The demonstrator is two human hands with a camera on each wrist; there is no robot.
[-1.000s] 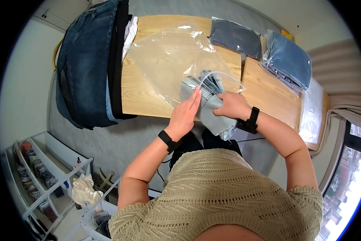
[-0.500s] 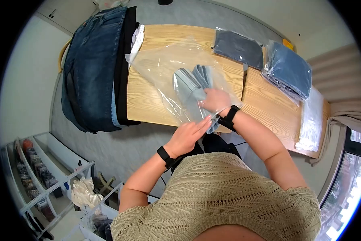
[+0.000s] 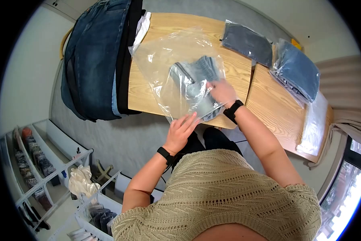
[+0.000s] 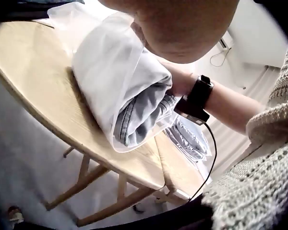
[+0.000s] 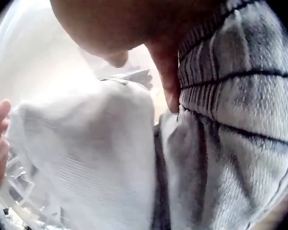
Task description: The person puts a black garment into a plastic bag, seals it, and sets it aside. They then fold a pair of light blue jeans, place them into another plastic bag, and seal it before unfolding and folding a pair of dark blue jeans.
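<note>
Folded light-blue jeans (image 3: pixel 198 90) lie inside a large clear plastic bag (image 3: pixel 158 60) on the wooden table, their lower end near the bag's mouth. Reaching into the bag, my right hand (image 3: pixel 223 91) grips the jeans. One finger dips between the folds beside the gathered waistband (image 5: pixel 216 81) in the right wrist view. My left hand (image 3: pixel 180 131) holds the bag's near edge at the mouth, its fingers over the film and its thumb hidden. In the left wrist view, the rolled jeans (image 4: pixel 110 72) show through the film close to the table edge.
A thick pile of dark jeans (image 3: pixel 94 60) hangs over the table's left end. Bagged garments (image 3: pixel 246 42) and a bagged blue stack (image 3: pixel 297 72) stand at the back right, with flat clear bags (image 3: pixel 313 128) nearby. Shelving (image 3: pixel 48 180) stands on the lower left.
The jeans have gone from the bag's mouth to inside it, carried by my right hand away from my body. My left hand has shifted left along the bag's edge.
</note>
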